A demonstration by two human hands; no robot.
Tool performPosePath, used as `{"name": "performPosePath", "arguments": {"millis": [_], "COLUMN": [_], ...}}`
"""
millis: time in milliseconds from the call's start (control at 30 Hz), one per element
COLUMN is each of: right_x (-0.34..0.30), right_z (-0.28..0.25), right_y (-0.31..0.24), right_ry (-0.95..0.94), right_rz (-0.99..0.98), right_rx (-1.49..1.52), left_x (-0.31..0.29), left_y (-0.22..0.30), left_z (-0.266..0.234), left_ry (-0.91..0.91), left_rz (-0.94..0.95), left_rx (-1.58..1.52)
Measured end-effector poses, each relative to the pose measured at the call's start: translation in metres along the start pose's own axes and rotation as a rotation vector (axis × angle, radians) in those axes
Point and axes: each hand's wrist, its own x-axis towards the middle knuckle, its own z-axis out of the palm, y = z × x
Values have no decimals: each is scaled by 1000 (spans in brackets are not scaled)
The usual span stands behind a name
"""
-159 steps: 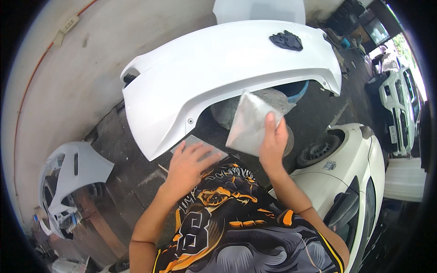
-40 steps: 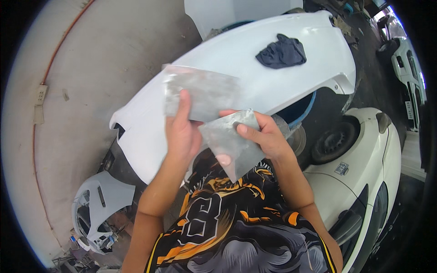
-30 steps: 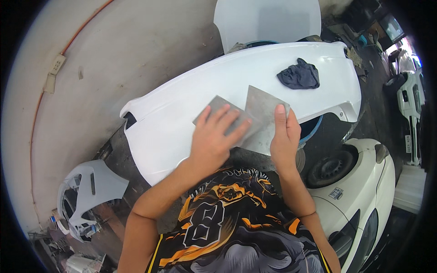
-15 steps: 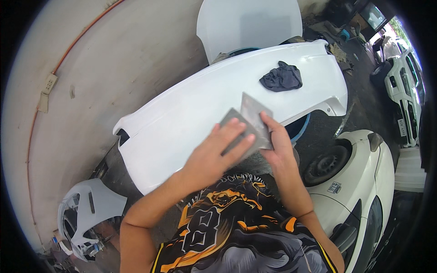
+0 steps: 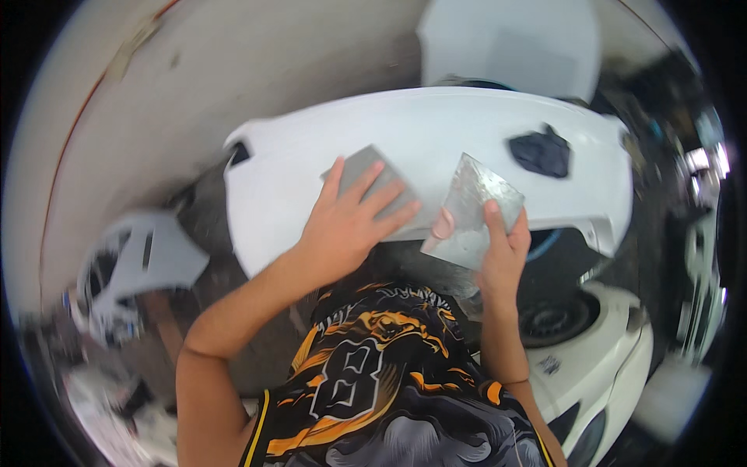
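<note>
A matte grey square sheet (image 5: 362,173), much like sandpaper, lies under the spread fingers of my left hand (image 5: 346,222). The hand keeps hold of it over the left-middle of a white car bumper (image 5: 296,175); whether the sheet touches the surface I cannot tell. A shiny silvery square sheet (image 5: 476,210) is pinched at its lower right edge by my right hand (image 5: 504,249), in front of the bumper's near edge. Its face catches the light, and a pinkish patch shows near its left corner. The crumpled dark cloth (image 5: 541,152) rests on the bumper's right part.
Behind the bumper stands another white panel (image 5: 510,47) near the wall (image 5: 311,47). A grey-white bumper part (image 5: 156,249) is on the floor at left. At lower right, close to my right arm, is a white car (image 5: 615,342) with its wheel (image 5: 556,315).
The two sheets, together before, are now apart. My left hand has moved its sheet left over the bumper, and my right hand turned the shiny one face up. The view has swung left.
</note>
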Motion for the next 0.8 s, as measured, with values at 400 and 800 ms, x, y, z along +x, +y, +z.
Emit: {"name": "performPosePath", "arguments": {"millis": [400,800], "right_x": [-36,-226], "right_z": [54,178], "right_y": [22,103], "right_ry": [-385,-586], "right_rz": [-133,1041], "right_rx": [-203,-25], "left_x": [-140,-388], "left_y": [115,126], "left_z": [-5,11], "left_ry": [-62,88], "left_rz": [-618,-880], "left_rx": [-154,-125]}}
